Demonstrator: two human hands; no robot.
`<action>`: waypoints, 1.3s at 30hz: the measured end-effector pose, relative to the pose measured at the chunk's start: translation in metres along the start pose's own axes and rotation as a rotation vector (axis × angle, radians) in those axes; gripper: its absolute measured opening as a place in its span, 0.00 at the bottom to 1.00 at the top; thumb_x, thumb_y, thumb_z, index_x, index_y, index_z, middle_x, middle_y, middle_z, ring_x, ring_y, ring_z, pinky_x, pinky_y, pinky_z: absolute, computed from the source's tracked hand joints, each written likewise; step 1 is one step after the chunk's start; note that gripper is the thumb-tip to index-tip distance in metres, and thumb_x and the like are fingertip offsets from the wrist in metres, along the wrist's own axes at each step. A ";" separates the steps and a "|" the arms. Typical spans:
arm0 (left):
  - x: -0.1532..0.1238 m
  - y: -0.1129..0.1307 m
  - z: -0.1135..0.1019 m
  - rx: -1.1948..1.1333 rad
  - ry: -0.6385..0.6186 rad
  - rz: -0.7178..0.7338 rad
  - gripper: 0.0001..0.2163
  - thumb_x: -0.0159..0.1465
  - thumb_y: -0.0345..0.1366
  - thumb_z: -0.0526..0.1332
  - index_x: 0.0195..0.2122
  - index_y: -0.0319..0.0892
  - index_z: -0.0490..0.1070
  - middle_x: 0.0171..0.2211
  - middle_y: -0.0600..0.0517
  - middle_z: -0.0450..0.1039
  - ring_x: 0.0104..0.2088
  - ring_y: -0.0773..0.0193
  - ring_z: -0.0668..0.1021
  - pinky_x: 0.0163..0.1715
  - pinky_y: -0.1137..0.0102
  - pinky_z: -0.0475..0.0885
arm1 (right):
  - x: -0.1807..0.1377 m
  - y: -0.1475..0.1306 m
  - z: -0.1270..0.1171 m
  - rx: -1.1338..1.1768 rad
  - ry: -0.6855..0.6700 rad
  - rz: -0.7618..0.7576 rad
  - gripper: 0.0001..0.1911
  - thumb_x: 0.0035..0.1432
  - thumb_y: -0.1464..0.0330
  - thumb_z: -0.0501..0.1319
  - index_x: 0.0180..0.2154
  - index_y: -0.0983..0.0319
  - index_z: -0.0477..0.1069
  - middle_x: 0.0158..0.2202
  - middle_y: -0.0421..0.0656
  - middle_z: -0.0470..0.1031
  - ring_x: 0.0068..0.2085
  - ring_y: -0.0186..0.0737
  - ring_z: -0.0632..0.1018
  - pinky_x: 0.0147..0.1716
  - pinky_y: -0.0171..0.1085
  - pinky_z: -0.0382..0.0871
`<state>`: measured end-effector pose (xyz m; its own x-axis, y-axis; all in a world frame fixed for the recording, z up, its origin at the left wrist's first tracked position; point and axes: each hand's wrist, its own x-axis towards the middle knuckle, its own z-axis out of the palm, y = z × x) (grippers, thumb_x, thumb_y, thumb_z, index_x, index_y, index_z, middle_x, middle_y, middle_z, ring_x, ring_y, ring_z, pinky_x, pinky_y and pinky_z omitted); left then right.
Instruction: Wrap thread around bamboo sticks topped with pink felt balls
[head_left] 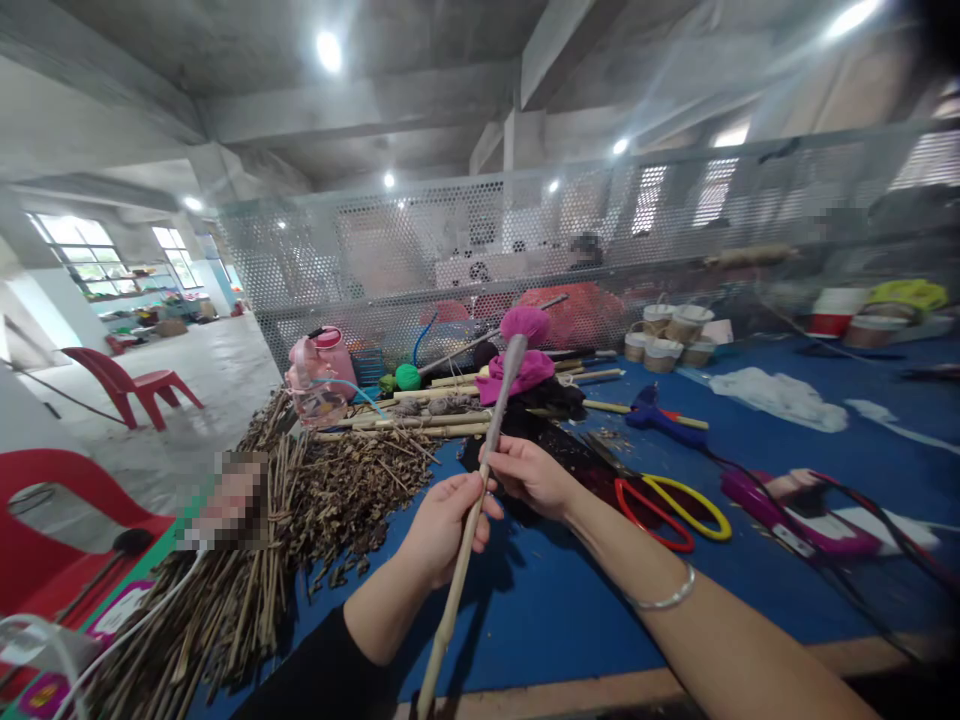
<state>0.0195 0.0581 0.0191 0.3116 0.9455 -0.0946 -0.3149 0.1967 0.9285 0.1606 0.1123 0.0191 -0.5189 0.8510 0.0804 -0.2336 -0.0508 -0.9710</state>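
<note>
My left hand (442, 525) is closed round a long pale stick (480, 480) and holds it slanted up over the blue table (570, 610). The stick's far end carries a grey wrapped tip (514, 355) in front of a pink fluffy ball (526, 323). My right hand (529, 475) pinches the same stick just above the left one. A silver bangle (667, 598) sits on my right wrist. Dark feathery material (555, 440) lies on the table just beyond my hands.
A big heap of dry twigs and stalks (300, 520) covers the table's left. Red and yellow scissors (671, 505), a blue glue gun (664, 418), a pink tool (795, 515), a pink bottle (322, 375), more sticks and small baskets (667, 335) lie around. Red chairs (135, 385) stand left; mesh fencing behind.
</note>
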 end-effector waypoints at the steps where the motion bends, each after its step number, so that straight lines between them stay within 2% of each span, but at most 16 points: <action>1: 0.000 -0.001 0.000 0.015 0.014 -0.030 0.18 0.54 0.48 0.59 0.34 0.36 0.67 0.21 0.54 0.70 0.12 0.76 0.66 0.10 0.81 0.58 | 0.000 0.000 0.002 -0.021 0.019 0.006 0.15 0.46 0.60 0.64 0.28 0.64 0.63 0.16 0.33 0.62 0.13 0.22 0.51 0.13 0.30 0.37; 3: 0.000 -0.004 0.000 0.092 0.095 -0.033 0.18 0.53 0.49 0.60 0.35 0.37 0.66 0.22 0.54 0.69 0.13 0.75 0.67 0.10 0.80 0.60 | 0.002 0.000 0.006 -0.059 0.053 0.007 0.15 0.45 0.61 0.64 0.26 0.64 0.62 0.15 0.32 0.61 0.13 0.21 0.51 0.13 0.30 0.39; 7: 0.000 -0.006 0.002 0.272 0.289 0.137 0.17 0.48 0.46 0.65 0.32 0.39 0.65 0.18 0.59 0.63 0.14 0.74 0.66 0.09 0.80 0.59 | 0.003 0.002 0.008 -0.071 0.057 -0.031 0.15 0.45 0.61 0.65 0.26 0.65 0.63 0.14 0.30 0.57 0.14 0.21 0.51 0.14 0.30 0.40; 9: 0.001 -0.006 0.003 0.260 0.279 0.154 0.16 0.49 0.45 0.65 0.30 0.38 0.65 0.18 0.58 0.65 0.14 0.75 0.66 0.10 0.81 0.59 | 0.003 0.003 0.006 -0.046 0.025 -0.046 0.15 0.47 0.60 0.64 0.28 0.65 0.64 0.14 0.30 0.56 0.14 0.22 0.50 0.13 0.29 0.38; 12: 0.000 -0.003 0.005 0.138 0.190 0.147 0.17 0.50 0.46 0.64 0.29 0.37 0.65 0.21 0.55 0.70 0.14 0.76 0.67 0.11 0.80 0.60 | 0.001 0.004 0.002 0.041 -0.035 -0.044 0.16 0.48 0.60 0.63 0.33 0.64 0.66 0.14 0.30 0.56 0.14 0.23 0.50 0.13 0.29 0.37; 14: 0.000 -0.003 0.006 0.057 0.121 0.136 0.17 0.50 0.47 0.63 0.30 0.37 0.66 0.21 0.54 0.70 0.12 0.76 0.66 0.11 0.79 0.59 | 0.000 0.004 0.000 0.096 -0.063 -0.021 0.17 0.47 0.59 0.64 0.35 0.64 0.65 0.16 0.32 0.60 0.14 0.22 0.51 0.13 0.29 0.38; 17: -0.001 -0.004 0.006 0.009 0.037 0.060 0.19 0.53 0.50 0.58 0.33 0.37 0.67 0.20 0.55 0.70 0.10 0.76 0.64 0.09 0.79 0.55 | 0.000 0.005 0.001 0.090 -0.067 0.009 0.16 0.47 0.59 0.63 0.32 0.63 0.64 0.18 0.34 0.65 0.14 0.23 0.54 0.13 0.29 0.37; 19: -0.001 -0.006 0.004 0.060 0.058 0.044 0.19 0.54 0.51 0.57 0.33 0.37 0.67 0.19 0.56 0.69 0.09 0.76 0.63 0.08 0.79 0.52 | 0.001 0.005 0.003 0.043 -0.030 0.011 0.16 0.47 0.59 0.63 0.29 0.64 0.62 0.16 0.33 0.62 0.13 0.22 0.52 0.13 0.29 0.36; 21: 0.000 -0.008 0.003 0.168 0.151 0.101 0.17 0.51 0.49 0.61 0.29 0.38 0.65 0.16 0.58 0.65 0.11 0.76 0.63 0.09 0.79 0.54 | 0.001 0.004 0.005 -0.005 0.020 0.006 0.17 0.46 0.59 0.64 0.26 0.64 0.61 0.13 0.30 0.57 0.13 0.22 0.50 0.12 0.29 0.36; 24: 0.001 -0.008 0.002 0.297 0.253 0.186 0.16 0.49 0.46 0.65 0.26 0.39 0.64 0.14 0.60 0.63 0.12 0.76 0.65 0.12 0.80 0.57 | 0.001 0.002 0.005 -0.050 0.046 -0.020 0.17 0.45 0.60 0.65 0.27 0.64 0.62 0.13 0.30 0.55 0.14 0.22 0.50 0.12 0.29 0.37; 26: -0.001 -0.005 0.002 0.291 0.217 0.169 0.16 0.50 0.47 0.63 0.25 0.39 0.64 0.15 0.58 0.65 0.12 0.75 0.64 0.11 0.79 0.57 | 0.000 0.001 0.004 -0.048 0.016 -0.040 0.16 0.46 0.60 0.64 0.29 0.64 0.63 0.14 0.30 0.56 0.14 0.22 0.50 0.12 0.28 0.38; 29: -0.002 -0.002 0.003 0.165 0.115 0.139 0.16 0.53 0.48 0.60 0.25 0.38 0.64 0.16 0.57 0.66 0.10 0.76 0.63 0.10 0.80 0.56 | -0.001 0.002 0.001 -0.003 -0.048 -0.063 0.16 0.48 0.59 0.63 0.33 0.64 0.65 0.16 0.31 0.58 0.14 0.23 0.51 0.12 0.28 0.39; 33: -0.002 -0.003 -0.001 0.033 0.040 0.080 0.17 0.54 0.50 0.58 0.30 0.39 0.65 0.13 0.59 0.63 0.08 0.76 0.60 0.08 0.79 0.54 | 0.000 0.004 -0.001 0.015 -0.089 -0.049 0.15 0.49 0.58 0.62 0.30 0.64 0.65 0.14 0.31 0.57 0.14 0.23 0.49 0.12 0.29 0.37; 35: -0.001 -0.005 -0.003 0.073 0.060 0.065 0.18 0.54 0.51 0.57 0.32 0.40 0.64 0.13 0.60 0.63 0.08 0.75 0.61 0.07 0.79 0.53 | 0.001 0.004 -0.001 0.004 -0.057 -0.033 0.15 0.48 0.59 0.63 0.28 0.64 0.64 0.13 0.30 0.54 0.14 0.23 0.48 0.12 0.29 0.36; 39: 0.000 -0.008 -0.003 0.281 0.203 0.197 0.17 0.48 0.46 0.65 0.31 0.39 0.64 0.16 0.60 0.64 0.11 0.75 0.65 0.11 0.79 0.59 | 0.002 0.003 0.000 -0.064 0.008 -0.019 0.15 0.46 0.61 0.64 0.27 0.64 0.64 0.12 0.29 0.52 0.13 0.22 0.49 0.12 0.30 0.36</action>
<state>0.0191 0.0574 0.0110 0.0770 0.9957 0.0520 -0.0844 -0.0455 0.9954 0.1588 0.1133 0.0161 -0.5080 0.8558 0.0972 -0.1905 -0.0016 -0.9817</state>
